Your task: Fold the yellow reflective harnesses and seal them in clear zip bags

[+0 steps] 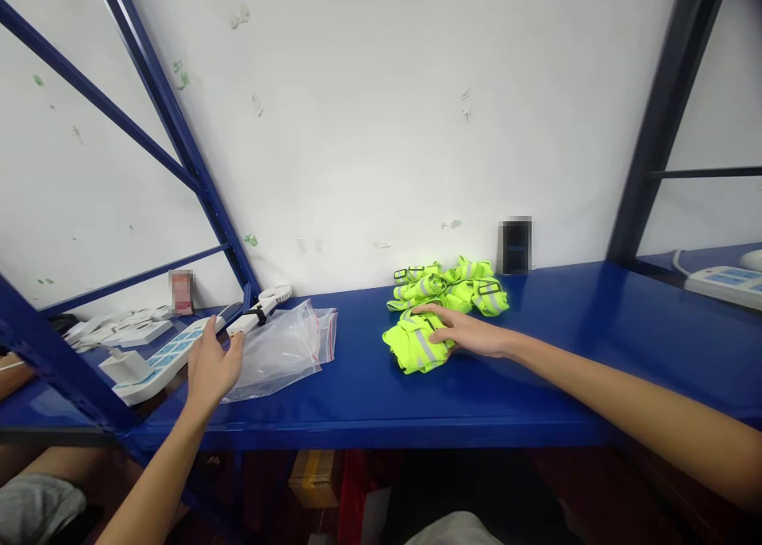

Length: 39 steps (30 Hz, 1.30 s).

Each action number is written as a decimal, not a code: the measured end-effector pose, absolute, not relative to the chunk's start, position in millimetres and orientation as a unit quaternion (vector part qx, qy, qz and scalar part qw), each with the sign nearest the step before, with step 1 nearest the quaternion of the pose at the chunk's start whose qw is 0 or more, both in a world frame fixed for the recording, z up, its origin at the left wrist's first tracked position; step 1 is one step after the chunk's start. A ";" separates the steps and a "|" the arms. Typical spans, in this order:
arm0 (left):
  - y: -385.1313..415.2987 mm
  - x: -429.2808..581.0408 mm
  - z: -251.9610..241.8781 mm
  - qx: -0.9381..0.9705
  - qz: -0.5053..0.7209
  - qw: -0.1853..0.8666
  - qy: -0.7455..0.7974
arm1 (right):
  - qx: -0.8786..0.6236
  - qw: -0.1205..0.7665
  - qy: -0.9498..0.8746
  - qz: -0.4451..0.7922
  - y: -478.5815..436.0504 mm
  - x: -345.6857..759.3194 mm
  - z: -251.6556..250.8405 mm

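Observation:
My right hand (473,332) grips a folded neon-yellow reflective vest (415,345) with grey stripes, its thumb and fingers on the right and upper side of the bundle. Just behind it lie several more bundled reflective vests (452,285), some with black buckles showing. At the left, my left hand (213,362) is over the left edge of a stack of clear zip bags (279,351). Its thumb and fingers are apart and nothing shows between them; whether the fingertips touch the bags I cannot tell.
A white power strip (172,358) with a plug and a small white fan (262,311) lie near the left hand. Blue rack posts (196,164) rise at the left. A dark blurred object (515,246) leans on the wall. Another person's leg (41,489) shows lower left.

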<state>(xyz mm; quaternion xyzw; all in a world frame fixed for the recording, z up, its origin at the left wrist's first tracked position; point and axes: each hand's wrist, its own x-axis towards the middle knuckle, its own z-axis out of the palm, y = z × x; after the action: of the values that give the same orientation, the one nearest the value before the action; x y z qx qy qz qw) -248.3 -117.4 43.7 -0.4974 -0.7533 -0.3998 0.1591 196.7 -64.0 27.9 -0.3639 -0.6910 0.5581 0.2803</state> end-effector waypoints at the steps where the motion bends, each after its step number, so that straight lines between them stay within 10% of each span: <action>1: -120.2 -243.3 40.3 -0.498 -0.382 0.191 -0.755 | -0.359 0.281 -0.687 0.566 -63.7 194.6 27.4; 12: -100.7 -195.0 7.0 -0.747 -0.198 0.100 -0.627 | -0.261 0.393 -0.415 0.778 -52.7 183.2 19.1; 23: -94.2 -138.2 38.6 -0.787 -0.340 0.150 -0.492 | -0.225 0.444 -0.403 0.768 -43.5 176.1 25.9; 39: -75.5 -115.5 13.2 -0.848 -0.201 0.157 -0.464 | -0.194 0.440 -0.667 0.569 -60.6 168.4 24.0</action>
<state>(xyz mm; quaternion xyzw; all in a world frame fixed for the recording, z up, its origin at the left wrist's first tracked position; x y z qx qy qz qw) -115.5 -75.5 13.2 -0.8483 -0.4640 -0.2007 0.1575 168.4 -60.6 24.0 -0.1942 -0.6666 0.5693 0.4403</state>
